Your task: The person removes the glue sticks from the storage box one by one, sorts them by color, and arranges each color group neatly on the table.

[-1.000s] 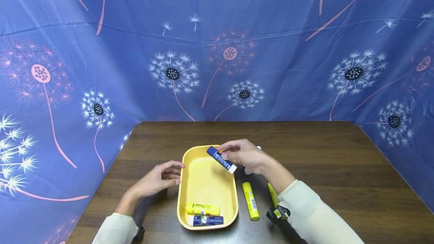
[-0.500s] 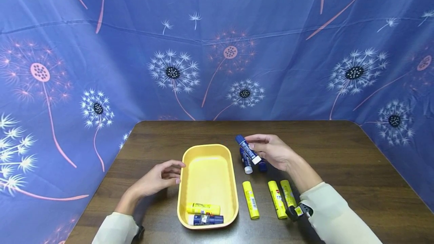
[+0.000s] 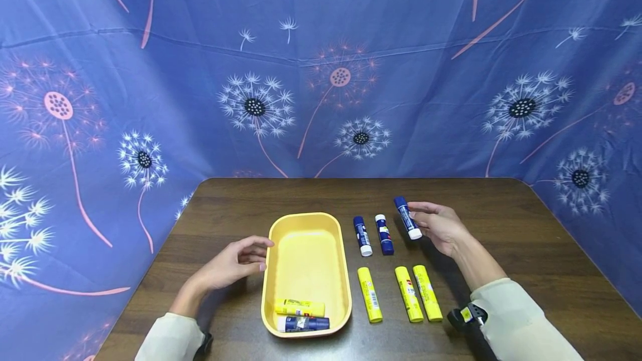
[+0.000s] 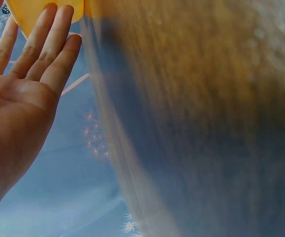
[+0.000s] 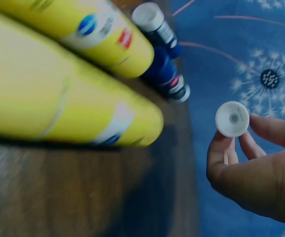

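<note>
My right hand (image 3: 441, 228) pinches a dark blue glue stick (image 3: 407, 217) between thumb and fingers at the right of the head view. Its white end (image 5: 232, 119) faces the camera in the right wrist view. To its left lie two more blue glue sticks, one with its white end (image 3: 365, 250) toward me and one with its blue end (image 3: 387, 249) toward me. My left hand (image 3: 236, 263) has its fingertips at the left rim of the yellow tray (image 3: 267, 288), fingers (image 4: 43, 54) extended. Inside the tray are a yellow glue stick (image 3: 300, 308) and a blue glue stick (image 3: 306, 324).
Right of the tray, three yellow glue sticks (image 3: 370, 294) lie lengthwise, two of them close together (image 3: 427, 293). All of this is on a dark wooden table (image 3: 541, 261), with a blue dandelion-print cloth (image 3: 426, 71) hanging behind it.
My right hand has carried the blue glue stick rightward from over the tray, past the two other blue ones, which now show fully. My left hand has stayed at the tray rim.
</note>
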Tool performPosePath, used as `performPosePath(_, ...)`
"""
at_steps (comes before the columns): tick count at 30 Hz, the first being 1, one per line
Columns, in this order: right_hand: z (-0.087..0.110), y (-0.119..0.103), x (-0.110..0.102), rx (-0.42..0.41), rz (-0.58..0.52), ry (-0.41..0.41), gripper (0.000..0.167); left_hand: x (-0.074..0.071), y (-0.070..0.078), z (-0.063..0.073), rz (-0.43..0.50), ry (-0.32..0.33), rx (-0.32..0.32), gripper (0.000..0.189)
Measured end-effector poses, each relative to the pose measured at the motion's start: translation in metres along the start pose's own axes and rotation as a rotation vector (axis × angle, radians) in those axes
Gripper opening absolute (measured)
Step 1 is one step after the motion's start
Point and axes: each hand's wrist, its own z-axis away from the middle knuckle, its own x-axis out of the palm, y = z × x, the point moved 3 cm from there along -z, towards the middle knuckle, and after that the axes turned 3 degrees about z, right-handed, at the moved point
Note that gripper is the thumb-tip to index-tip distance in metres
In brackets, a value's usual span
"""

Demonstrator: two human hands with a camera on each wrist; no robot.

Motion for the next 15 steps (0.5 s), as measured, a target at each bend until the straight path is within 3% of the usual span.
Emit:
performPosePath(8,-0.002,0.023,-0.008,0.029,-0.005,0.115,0.052,0.001,0.001,0.0,-0.002,-0.004,0.014,0.049)
performPosePath(15,-0.002,0.034,-0.001,0.049,0.179,0.195,0.046,0.001,0.001,-0.001,-0.017,-0.005,0.013,0.048)
